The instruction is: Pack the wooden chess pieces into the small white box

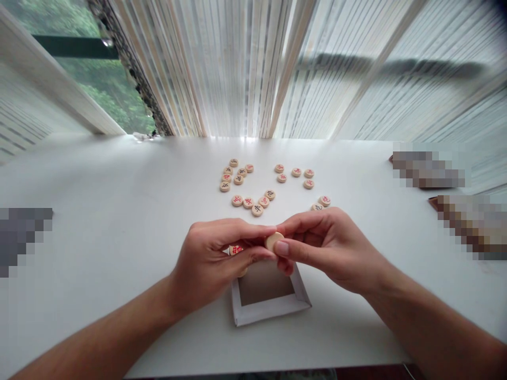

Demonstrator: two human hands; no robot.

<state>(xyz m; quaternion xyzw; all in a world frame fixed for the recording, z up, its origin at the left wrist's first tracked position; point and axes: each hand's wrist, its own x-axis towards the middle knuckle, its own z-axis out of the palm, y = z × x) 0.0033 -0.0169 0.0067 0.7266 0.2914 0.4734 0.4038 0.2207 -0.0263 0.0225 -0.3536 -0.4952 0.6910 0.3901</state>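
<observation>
Where the left hand (219,258) and right hand (328,248) meet, both pinch one pale, round disc (271,242) near a shallow white box (273,310) on the table (158,190).

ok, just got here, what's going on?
A person is pinching one round wooden piece between the fingertips of the left hand and right hand; its visible face is plain. A shallow white box shows just below the hands in view. More pieces, marked in red or black, lie in loose clusters farther back on the white table. The left hand partly hides another red-marked piece.
</observation>
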